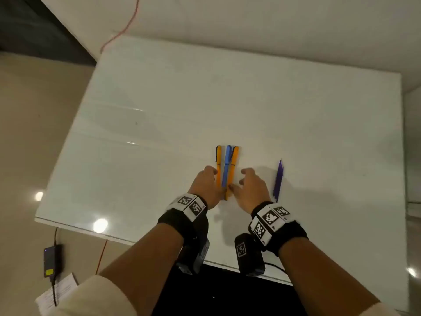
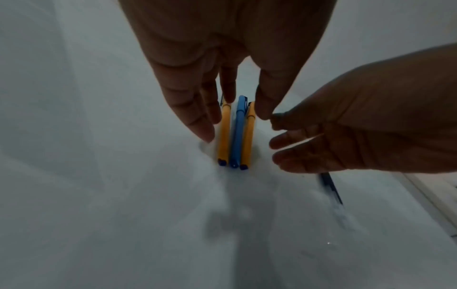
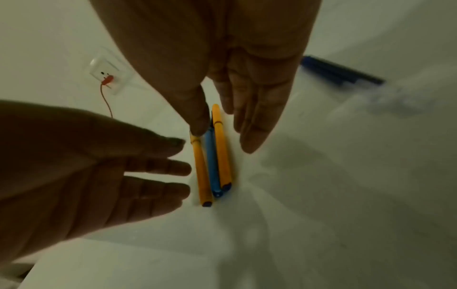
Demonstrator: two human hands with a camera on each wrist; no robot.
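Orange, blue, orange: in the head view three pens lie side by side on the white counter [image 1: 159, 110]. They are the left orange pen [image 1: 218, 167], the blue pen [image 1: 226, 165] and the right orange pen [image 1: 234, 165], with some purple pens [image 1: 279, 179] apart to the right. The left hand [image 1: 206, 183] lies along the left orange pen, and the right hand [image 1: 249, 188] sits just right of the row, its thumb tip at the right orange pen. Only this view shows a black power brick [image 1: 51, 258] on the floor. The left wrist view shows the left grip spread, with straight fingers [image 2: 197, 121] just beside the left orange pen [image 2: 224, 133], holding nothing. The right wrist view alone shows the wall socket [image 3: 106, 76] where a red cord [image 3: 107, 101] plugs in. The right grip is spread too, its fingers [image 3: 254, 127] straight beside the right orange pen [image 3: 222, 152].
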